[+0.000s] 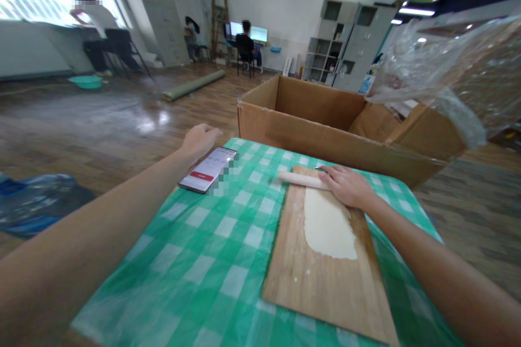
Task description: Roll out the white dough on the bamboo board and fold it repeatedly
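My right hand (345, 185) is closed over the right end of a pale wooden rolling pin (302, 179). Under and in front of the pin lies a long, thin sheet of dough (329, 225), flattened on a wooden board (293, 265). A small shiny edge shows by the fingertips, too small to name. At the table's far left, my left hand (200, 141) hovers just past a phone (209, 169) with a red button on its lit screen. Its fingers look curled together; whatever they may hold is hidden.
A green-and-white checked cloth (220, 249) covers the table. Beyond it stands a large cardboard box (301, 124), with plastic-wrapped goods (456, 65) at right. A big plastic bottle (44, 200) lies at left. Several people sit farther back, near a rolled mat (193, 85) and a green basin (86, 82).
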Demonstrator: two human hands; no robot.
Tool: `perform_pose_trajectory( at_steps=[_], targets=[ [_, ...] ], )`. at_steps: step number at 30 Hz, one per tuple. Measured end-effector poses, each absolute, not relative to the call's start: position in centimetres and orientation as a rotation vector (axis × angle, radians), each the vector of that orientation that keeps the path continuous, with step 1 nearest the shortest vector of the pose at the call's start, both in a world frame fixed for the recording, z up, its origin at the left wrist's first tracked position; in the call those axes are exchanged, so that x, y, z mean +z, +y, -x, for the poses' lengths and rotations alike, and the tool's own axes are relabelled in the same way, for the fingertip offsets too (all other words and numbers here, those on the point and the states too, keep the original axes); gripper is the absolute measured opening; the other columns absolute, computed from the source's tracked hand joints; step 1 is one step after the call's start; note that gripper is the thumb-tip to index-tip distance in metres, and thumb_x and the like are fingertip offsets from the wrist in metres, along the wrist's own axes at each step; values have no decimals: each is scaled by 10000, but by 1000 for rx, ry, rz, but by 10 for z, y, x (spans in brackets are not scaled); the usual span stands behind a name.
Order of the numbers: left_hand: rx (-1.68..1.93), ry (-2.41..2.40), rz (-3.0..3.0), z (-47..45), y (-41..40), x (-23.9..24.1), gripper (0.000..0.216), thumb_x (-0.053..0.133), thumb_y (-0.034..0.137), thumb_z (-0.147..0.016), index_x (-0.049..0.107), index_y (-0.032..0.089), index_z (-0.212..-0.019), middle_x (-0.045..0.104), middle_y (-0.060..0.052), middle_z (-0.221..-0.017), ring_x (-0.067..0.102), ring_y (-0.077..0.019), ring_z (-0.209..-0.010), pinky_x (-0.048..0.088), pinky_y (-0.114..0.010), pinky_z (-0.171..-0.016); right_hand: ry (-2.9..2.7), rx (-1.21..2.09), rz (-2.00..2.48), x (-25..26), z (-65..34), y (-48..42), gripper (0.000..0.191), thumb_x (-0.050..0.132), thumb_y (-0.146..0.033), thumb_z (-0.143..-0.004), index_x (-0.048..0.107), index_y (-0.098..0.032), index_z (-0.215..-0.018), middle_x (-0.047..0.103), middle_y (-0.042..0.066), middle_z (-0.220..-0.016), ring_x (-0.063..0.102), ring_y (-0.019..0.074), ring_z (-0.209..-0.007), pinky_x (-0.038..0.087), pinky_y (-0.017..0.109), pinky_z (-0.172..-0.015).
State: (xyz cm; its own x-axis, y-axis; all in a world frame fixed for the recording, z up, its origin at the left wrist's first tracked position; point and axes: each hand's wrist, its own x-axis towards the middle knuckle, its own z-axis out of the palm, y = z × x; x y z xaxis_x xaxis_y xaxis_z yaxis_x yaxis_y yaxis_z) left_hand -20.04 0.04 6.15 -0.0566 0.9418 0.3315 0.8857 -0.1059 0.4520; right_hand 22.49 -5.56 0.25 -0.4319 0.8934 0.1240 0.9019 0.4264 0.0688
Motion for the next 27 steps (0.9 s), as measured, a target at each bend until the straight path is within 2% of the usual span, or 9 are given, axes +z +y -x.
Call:
perform_pose_trajectory(
  at_steps=[2,5,8,12,16,19,23,27],
  targets=[
    [968,2099,-2038,190,7,67,318,445,312,-1054,665,94,-1129,715,-109,-1163,602,-232,-1068,493,-388,-977,-2611,-207,1625,2,-225,-56,571,227,-508,-1118,588,-259,-1485,631,96,-1504,578,303,-1373,421,486,-1136],
    [1165,1787,-2302,140,-6,73,282,483,284,-1005,701,128,-1092,711,-84,-1144,625,-224,-1093,469,-360,-1021,-2677,-290,1581,1,-225,-56,586,207,-465,-1125,573,-204,-1500,603,121,-1530,565,325,-1380,423,503,-1137],
    [960,1454,-2565,70,-38,64,297,471,323,-1022,706,165,-1111,717,-88,-1147,662,-214,-1078,501,-333,-1004,-2745,-401,1493,-2,-226,-59,552,222,-385,-1122,591,-181,-1479,567,146,-1561,561,342,-1377,414,539,-1144],
    [588,1413,-2792,5,-72,34,477,329,419,-1091,718,146,-1140,713,-146,-1180,671,-265,-1128,513,-392,-1001,-2708,-423,1412,-6,-226,-72,535,236,-327,-1113,591,-164,-1478,564,167,-1558,532,328,-1421,342,565,-1213],
    [517,1488,-2838,-6,-87,16,551,300,470,-1094,700,119,-1239,695,-192,-1311,613,-326,-1276,434,-486,-1112,-2595,-307,1508,-6,-220,-101,634,193,-428,-1118,529,-71,-1520,509,212,-1595,428,321,-1520,315,514,-1257],
    [434,1512,-2850,4,-100,14,581,299,491,-1089,661,100,-1322,640,-211,-1430,570,-333,-1354,395,-482,-1153,-2534,-202,1560,-3,-217,-130,743,198,-543,-1104,428,-22,-1583,447,230,-1634,372,320,-1555,324,500,-1263],
    [360,1458,-2861,17,-115,14,563,270,454,-1096,664,113,-1310,658,-199,-1401,600,-319,-1316,417,-468,-1135,-2535,-118,1506,-2,-220,-155,828,243,-636,-1079,369,-23,-1621,381,209,-1674,323,319,-1579,298,508,-1283],
    [308,1556,-2838,15,-104,12,579,210,432,-1106,684,128,-1242,680,-192,-1340,639,-317,-1239,455,-462,-1084,-2538,-44,1533,-1,-225,-141,835,202,-645,-1080,396,-34,-1614,397,193,-1669,334,325,-1574,299,504,-1281]
  ],
)
